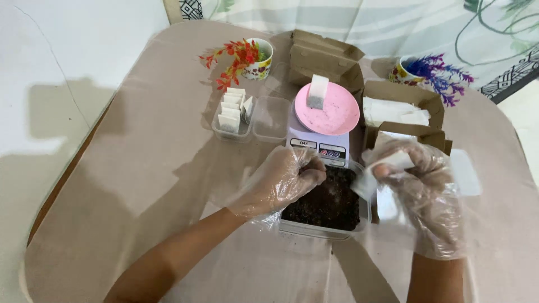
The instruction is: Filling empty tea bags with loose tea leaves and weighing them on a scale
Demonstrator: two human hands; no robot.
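Two hands in thin clear gloves are busy over a tabletop (pixel 140 168) with a tan cloth on it. Only one view shows this, from the person's head looking down.

The left hand (pixel 286 179) is curled up tight, with its fingertips pinched together. It dips into a clear tub (pixel 325 229) full of dark crumbly stuff (pixel 328 202). I cannot tell if it has a pinch of the stuff inside.

The right hand (pixel 418 174) holds a small white bag (pixel 379 171) between thumb and fingers. The bag hangs just over the right edge of the tub.

Right behind the tub sits a small scale (pixel 320 147) with a pink plate (pixel 337 115) on top. One more white bag (pixel 318 91) stands on that plate.

To the left of the scale are two little clear trays. One tray (pixel 230 126) has a row of white bags in it. The other tray (pixel 271 118) is next to it, touching the scale.

Brown boxes (pixel 323 53) stand behind the scale. Another brown box (pixel 404 109) on the right has white paper things inside.

At the back are two cups. One cup (pixel 259 62) has red flowers (pixel 233 62). The other cup (pixel 401 72) has purple flowers (pixel 441 76). They are well apart, one on each side.
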